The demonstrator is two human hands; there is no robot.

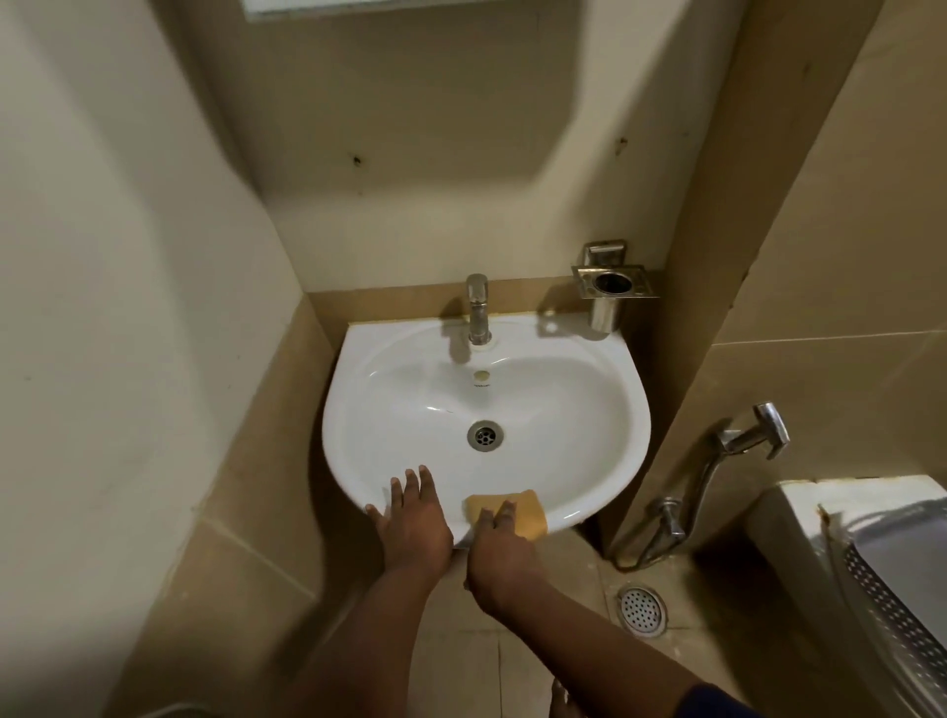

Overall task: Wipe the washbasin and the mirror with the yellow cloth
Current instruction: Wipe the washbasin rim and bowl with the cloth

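One washbasin (563, 410) fills the middle of the view, white glazed ceramic fixed to the wall. It should be hard, heavy and slick when wet, so it is something to lean on, not lift. One tap (477, 307) stands at its 12 o'clock, and one drain (485, 435) sits at the bowl's centre. Only the bottom edge of one mirror (389, 6) shows, at the very top of the view.

There are two hands. The left hand (415, 517) lies flat on the rim at about 7 o'clock, fingers straight and spread, holding nothing.

One yellow cloth (522, 512) is draped over the front rim at about 6 o'clock. It looks soft, light and limp, best bunched from above or pressed flat under the palm. The right hand (499, 551) rests its fingertips on the cloth's near edge, fingers only loosely bent and not closed around it.
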